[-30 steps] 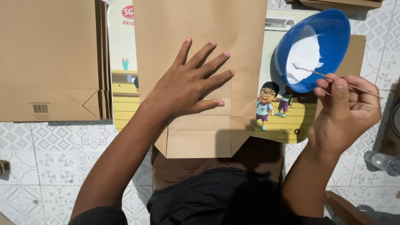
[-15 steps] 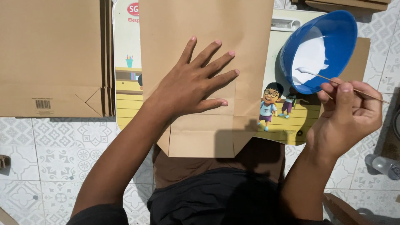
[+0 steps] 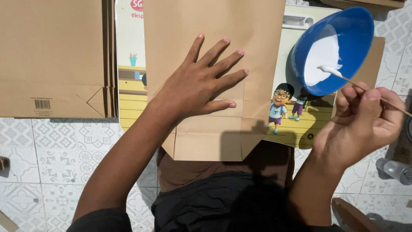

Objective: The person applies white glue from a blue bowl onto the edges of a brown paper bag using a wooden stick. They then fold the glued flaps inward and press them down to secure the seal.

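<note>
My left hand [image 3: 199, 83] lies flat with fingers spread on a brown paper bag [image 3: 214, 25] that rests on a cartoon-printed board [image 3: 296, 124]. My right hand [image 3: 365, 118] pinches a thin wooden stick [image 3: 356, 83]. The stick's tip carries a blob of white glue and sits over the rim of a tilted blue bowl [image 3: 347, 30] holding white glue. The bowl stands at the board's right side, just above my right hand.
A stack of folded brown paper bags [image 3: 51, 56] lies at the left on the patterned tile floor [image 3: 64, 146]. A small clear bottle [image 3: 392, 168] lies at the right edge. My lap in dark clothing [image 3: 206, 197] fills the bottom centre.
My right hand has shifted slightly down and right, drawing the stick's glue-loaded tip back toward the bowl's rim. My left hand stays flat on the bag.
</note>
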